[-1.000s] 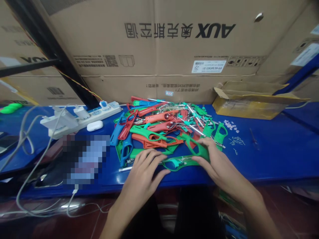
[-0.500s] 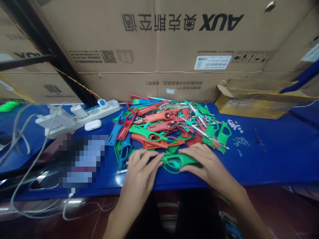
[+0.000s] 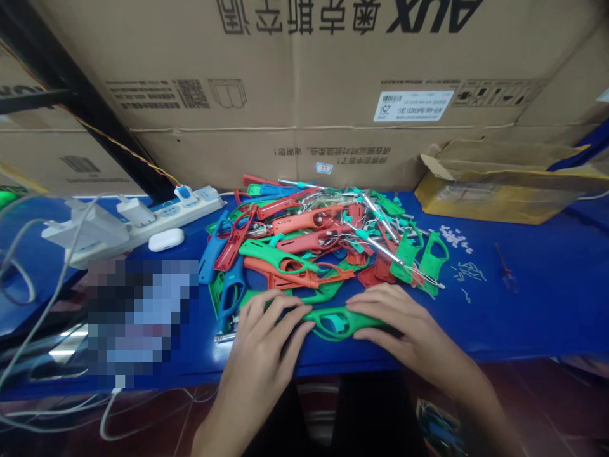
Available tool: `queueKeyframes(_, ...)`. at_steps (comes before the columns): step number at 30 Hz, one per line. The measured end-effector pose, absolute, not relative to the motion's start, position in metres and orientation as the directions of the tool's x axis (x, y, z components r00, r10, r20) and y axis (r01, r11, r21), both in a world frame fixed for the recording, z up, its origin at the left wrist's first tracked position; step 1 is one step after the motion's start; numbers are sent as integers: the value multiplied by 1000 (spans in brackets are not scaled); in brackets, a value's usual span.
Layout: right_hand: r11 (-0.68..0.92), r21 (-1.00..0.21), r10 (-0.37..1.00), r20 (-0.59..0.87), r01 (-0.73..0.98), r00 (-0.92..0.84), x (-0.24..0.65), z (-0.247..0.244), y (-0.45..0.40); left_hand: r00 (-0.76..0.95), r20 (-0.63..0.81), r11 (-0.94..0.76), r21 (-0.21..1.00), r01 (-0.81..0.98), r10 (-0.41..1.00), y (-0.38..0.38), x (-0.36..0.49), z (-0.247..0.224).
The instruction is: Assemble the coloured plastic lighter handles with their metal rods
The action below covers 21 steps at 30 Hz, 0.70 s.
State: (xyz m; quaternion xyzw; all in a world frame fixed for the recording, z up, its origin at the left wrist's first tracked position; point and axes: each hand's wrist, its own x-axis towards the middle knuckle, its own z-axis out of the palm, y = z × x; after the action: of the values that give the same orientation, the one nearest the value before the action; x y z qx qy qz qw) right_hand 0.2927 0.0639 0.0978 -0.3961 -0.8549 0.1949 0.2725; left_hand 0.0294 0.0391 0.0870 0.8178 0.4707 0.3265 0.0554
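Starts at the far left with a white power strip [image 3: 157, 225] on the blue table [image 3: 523, 324], with white plugs [image 3: 136, 212] stuck in it. Just below the strip, a small white case [image 3: 166, 239]. Under that, a blurry phone [image 3: 152, 317] with a white cord at its bottom end.

Next, a big messy pile [image 3: 304, 221] of red, orange, blue and green plastic handle parts, with shiny metal rods and thin wires mixed in. Behind the pile, a big brown box [image 3: 238, 149] with upside-down words.

In front of the pile, near the table's front edge, pinches the left part of the green lighter handle [image 3: 354, 322] with the left hand [image 3: 269, 336], fingers bent and close together, thumb below. Pinches its right end with the right hand [image 3: 404, 324], fingers on top and thumb underneath. Holds it lying sideways between both hands, with a blue-green bit inside its loop.

Farther right, tiny pink bits [image 3: 455, 238], thin little pins [image 3: 471, 273], then a small screwdriver [image 3: 508, 276]. Behind these, an open box [image 3: 480, 203] with yellow tape.
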Motion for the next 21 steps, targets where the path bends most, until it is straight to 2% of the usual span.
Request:
queueKeyframes(14, 604, -574, 774, 257, 553, -578, 292, 97, 63, 352, 473, -559, 427, 711, 808, 41, 24, 86)
queueKeyframes(21, 608, -574, 775, 279, 548, -567, 291, 98, 63, 362, 495, -582, 422, 695, 790, 43, 22, 86)
